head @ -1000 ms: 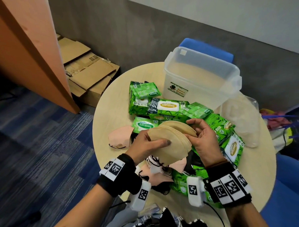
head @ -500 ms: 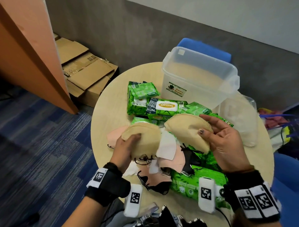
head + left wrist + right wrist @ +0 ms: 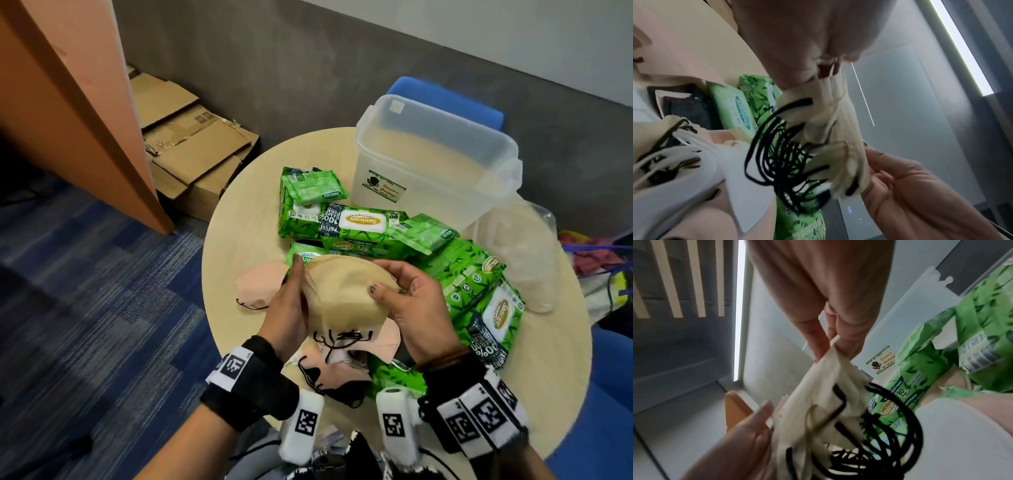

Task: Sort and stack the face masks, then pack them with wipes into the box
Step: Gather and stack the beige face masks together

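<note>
While both hands meet at the centre of the head view, they hold one stack of beige masks [image 3: 342, 294] between them, raised above the round table [image 3: 233, 219]. The left hand [image 3: 291, 308] grips the stack's left edge with fingers curled round it, and the right hand [image 3: 414, 308] pinches the right edge, its thumb [image 3: 375, 291] pressed on the front face. Black ear loops [image 3: 785, 155] hang tangled from the lower end of the stack, seen clearly in both wrist views.

Beneath the hands, toward the lower centre of the frame, lie pink masks [image 3: 342, 373], with another pink mask [image 3: 260, 284] on the table just left of the left hand. Green wipes packs [image 3: 356, 229] spread across the middle of the table and run down its right side. Above them, in the upper right, stands the clear plastic box [image 3: 438, 164], open at the top, with a small label on its near wall. A clear lid [image 3: 524, 250] lies just to its right. Flattened cardboard [image 3: 191, 150] rests on the floor at the upper left, beside an orange panel [image 3: 75, 102].
</note>
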{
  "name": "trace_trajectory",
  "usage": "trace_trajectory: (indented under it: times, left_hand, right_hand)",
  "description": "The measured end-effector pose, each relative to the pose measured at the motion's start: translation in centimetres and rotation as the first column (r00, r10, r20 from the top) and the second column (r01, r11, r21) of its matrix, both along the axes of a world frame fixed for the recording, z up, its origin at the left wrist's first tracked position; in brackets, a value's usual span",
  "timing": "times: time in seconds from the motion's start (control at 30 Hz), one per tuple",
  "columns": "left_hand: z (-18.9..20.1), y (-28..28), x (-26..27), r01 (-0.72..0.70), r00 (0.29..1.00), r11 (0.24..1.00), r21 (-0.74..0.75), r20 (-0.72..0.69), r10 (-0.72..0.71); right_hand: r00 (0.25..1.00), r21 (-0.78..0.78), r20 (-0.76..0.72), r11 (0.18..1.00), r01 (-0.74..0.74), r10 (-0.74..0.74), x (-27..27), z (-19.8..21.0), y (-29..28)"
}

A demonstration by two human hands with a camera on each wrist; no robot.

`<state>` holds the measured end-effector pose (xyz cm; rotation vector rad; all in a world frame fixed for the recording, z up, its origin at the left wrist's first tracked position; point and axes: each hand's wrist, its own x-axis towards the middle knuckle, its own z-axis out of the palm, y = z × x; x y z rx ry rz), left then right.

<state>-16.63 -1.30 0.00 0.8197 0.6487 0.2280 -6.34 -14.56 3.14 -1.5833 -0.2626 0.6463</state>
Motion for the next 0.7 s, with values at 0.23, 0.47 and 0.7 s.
trace_trajectory:
  times: [0.23, 0.47, 0.7]
  left_hand:
    - [-0.4, -0.4, 1.1, 0.05, 0.998, 0.966, 0.254, 0.033, -0.06]
    - [1.6, 2.0, 2.0, -0.008, 0.993, 0.913, 0.409, 0.112, -0.041]
    - [1.5, 4.7, 0.3, -0.068, 0.995, 0.844, 0.533, 0.096, 0.02]
  right_hand:
    - [0.997, -0.071, 0.079, 0.997, 0.011, -0.006, 0.0, -0.7, 1.4]
    - [0.927, -0.182, 0.3, 0.967, -0.175, 0.225, 2.8, 1.4, 3.5]
    - [0.908, -0.107, 0.217, 0.933, -0.343, 0.359, 2.5, 1.7, 7.0]
